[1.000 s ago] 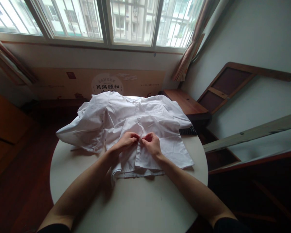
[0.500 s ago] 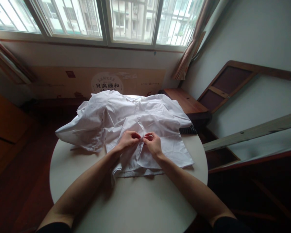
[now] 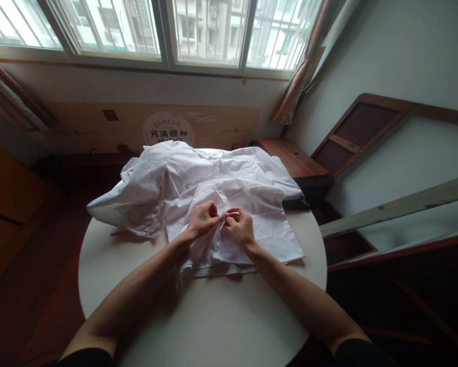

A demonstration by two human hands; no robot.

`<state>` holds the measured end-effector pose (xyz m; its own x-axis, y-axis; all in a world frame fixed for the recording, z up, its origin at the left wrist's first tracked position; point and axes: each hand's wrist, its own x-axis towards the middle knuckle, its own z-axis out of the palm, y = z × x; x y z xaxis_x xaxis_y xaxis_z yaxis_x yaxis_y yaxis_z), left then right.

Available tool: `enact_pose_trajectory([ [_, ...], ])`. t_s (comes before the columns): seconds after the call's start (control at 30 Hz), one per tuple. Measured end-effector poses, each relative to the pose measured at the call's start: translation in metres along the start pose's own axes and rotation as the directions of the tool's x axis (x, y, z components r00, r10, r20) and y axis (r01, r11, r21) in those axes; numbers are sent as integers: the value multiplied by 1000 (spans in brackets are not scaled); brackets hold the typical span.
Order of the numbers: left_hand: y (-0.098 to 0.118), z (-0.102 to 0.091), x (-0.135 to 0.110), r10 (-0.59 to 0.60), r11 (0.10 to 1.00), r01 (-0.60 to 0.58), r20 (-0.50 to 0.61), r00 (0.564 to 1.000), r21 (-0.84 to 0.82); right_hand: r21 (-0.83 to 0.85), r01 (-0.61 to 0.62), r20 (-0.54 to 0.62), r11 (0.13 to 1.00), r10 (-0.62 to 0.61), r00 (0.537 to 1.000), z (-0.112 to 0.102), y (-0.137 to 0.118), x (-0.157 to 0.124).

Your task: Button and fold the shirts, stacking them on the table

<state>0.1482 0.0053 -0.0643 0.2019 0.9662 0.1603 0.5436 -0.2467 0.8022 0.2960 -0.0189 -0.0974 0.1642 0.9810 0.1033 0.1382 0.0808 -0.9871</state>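
A white button-up shirt (image 3: 251,191) lies spread and wrinkled on a round white table (image 3: 209,316), its collar end toward the window and its hem toward me. My left hand (image 3: 204,219) pinches the front edge of the shirt at the middle, thumb and forefinger together. Close beside it, my right hand (image 3: 239,224) pinches the other side of the same front opening. The fingertips of both hands nearly meet over the placket. Whatever button or buttonhole lies between them is too small to make out. One sleeve (image 3: 117,199) is bunched at the left.
A dark striped item (image 3: 295,204) shows from under the shirt at the right. Behind the table stand a brown wooden cabinet (image 3: 290,160) and a printed board (image 3: 229,117) below the barred window (image 3: 209,35). A wooden rail (image 3: 397,204) runs along the right.
My left hand's fingers have curled and lifted a little, rounding the pinch. My right hand stays almost in place. The shirt's front edge below the hands has shifted slightly.
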Motion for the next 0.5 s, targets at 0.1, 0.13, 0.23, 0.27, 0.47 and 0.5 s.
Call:
enact_pose_trajectory([
  [0.1,-2,0,2,-36,999,36,1,999,5,106,-30,56,994,24,998,0,0,1],
  [0.13,-3,0,2,-46,999,46,0,999,4,123,-33,71,992,24,997,0,0,1],
  [0.23,-5,0,3,-53,998,53,1,999,-25,109,-11,88,994,1,996,-1,2,5],
  [0.27,-5,0,3,-51,998,52,5,999,-43,95,3,89,995,-11,996,-2,3,6],
  [0.47,-12,3,2,-55,993,56,8,998,-104,-89,116,104,989,-106,989,-3,-1,8],
  [0.5,-12,4,2,-58,992,58,4,998,-115,-128,141,105,982,-128,986,-2,-3,7],
])
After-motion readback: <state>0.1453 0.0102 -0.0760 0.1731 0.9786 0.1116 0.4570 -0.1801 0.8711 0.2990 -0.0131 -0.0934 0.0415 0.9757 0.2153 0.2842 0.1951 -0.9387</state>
